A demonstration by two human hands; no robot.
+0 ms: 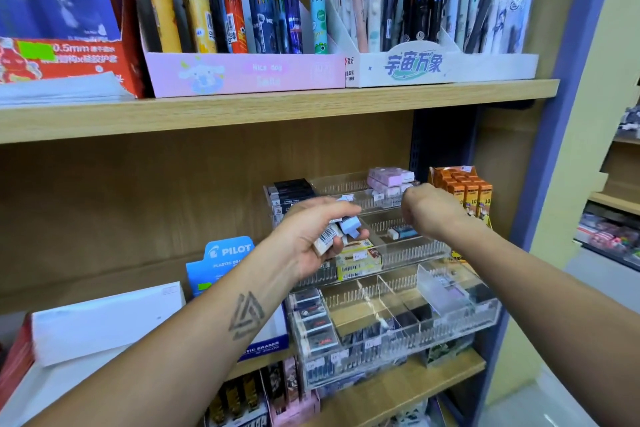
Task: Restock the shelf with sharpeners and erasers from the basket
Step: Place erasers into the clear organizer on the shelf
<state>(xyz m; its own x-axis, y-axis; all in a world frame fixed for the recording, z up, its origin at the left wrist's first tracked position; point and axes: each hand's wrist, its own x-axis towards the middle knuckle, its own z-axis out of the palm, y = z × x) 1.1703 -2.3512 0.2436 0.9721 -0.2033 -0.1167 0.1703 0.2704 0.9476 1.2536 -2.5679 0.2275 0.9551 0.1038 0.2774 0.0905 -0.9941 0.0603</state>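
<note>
The left hand (311, 236) grips a small bunch of erasers (337, 230) (one pale blue, one barcoded) before the clear tiered organizer (398, 288) at the shelf's (398, 388) right end. The right hand (427, 210) reaches into an upper tier, fingers hidden, so its grip cannot be told.
</note>
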